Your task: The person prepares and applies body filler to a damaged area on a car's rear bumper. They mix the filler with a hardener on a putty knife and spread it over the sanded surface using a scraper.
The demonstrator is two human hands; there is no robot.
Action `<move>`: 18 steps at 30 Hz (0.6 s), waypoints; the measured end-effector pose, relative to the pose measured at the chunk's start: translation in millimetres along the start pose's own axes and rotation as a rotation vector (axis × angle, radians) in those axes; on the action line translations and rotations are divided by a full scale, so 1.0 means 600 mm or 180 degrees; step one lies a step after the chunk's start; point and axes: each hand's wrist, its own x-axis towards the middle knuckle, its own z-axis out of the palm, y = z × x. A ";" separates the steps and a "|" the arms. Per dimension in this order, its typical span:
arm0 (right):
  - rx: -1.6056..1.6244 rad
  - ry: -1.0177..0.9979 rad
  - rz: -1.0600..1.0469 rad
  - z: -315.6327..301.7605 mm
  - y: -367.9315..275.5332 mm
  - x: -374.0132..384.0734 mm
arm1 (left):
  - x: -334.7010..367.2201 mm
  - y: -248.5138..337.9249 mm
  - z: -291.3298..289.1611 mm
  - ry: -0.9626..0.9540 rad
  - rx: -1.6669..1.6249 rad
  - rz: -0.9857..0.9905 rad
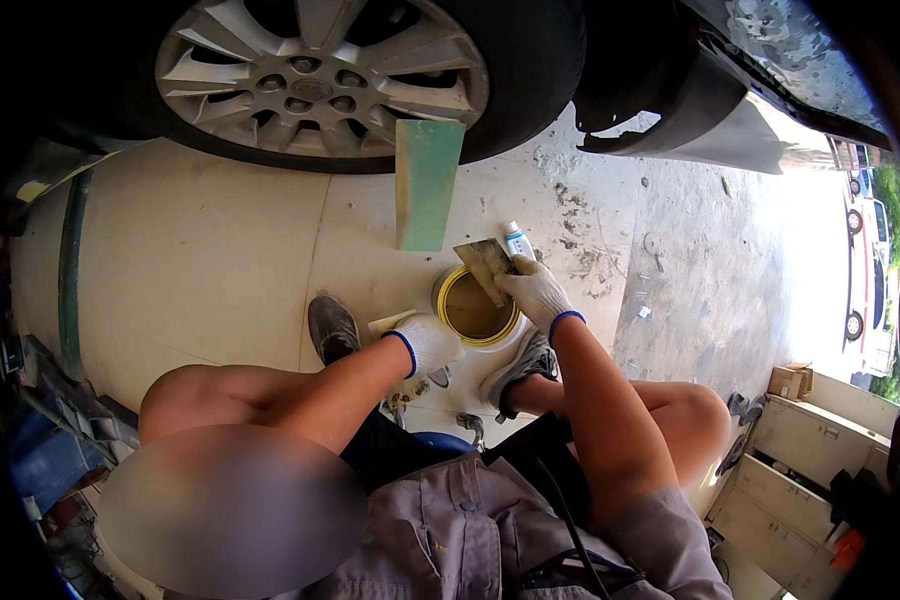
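In front of the car wheel [312,90], the open tin [439,297] of brownish paste [473,312] stands beside the gloved left hand [432,343], whose grip I cannot tell, while the right hand [537,293] pinches a flat spreader [483,262] over the tin, best held shallow and wiped clean against drips.

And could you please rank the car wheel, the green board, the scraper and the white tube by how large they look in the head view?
1. Car wheel, cut off at the top
2. Green board
3. Scraper, partly covered by the right hand
4. White tube
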 end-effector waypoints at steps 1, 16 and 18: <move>-0.0165 -0.0005 0.0019 0.003 0.013 -0.005 | -0.002 0.014 0.008 -0.0007 0.0065 0.0195; 0.1491 0.0829 0.0101 -0.094 0.052 -0.074 | -0.122 -0.131 -0.046 -0.0286 0.0743 -0.0302; 0.1364 0.0793 0.0005 -0.101 0.045 -0.083 | -0.131 -0.175 -0.017 -0.0229 0.0813 -0.0558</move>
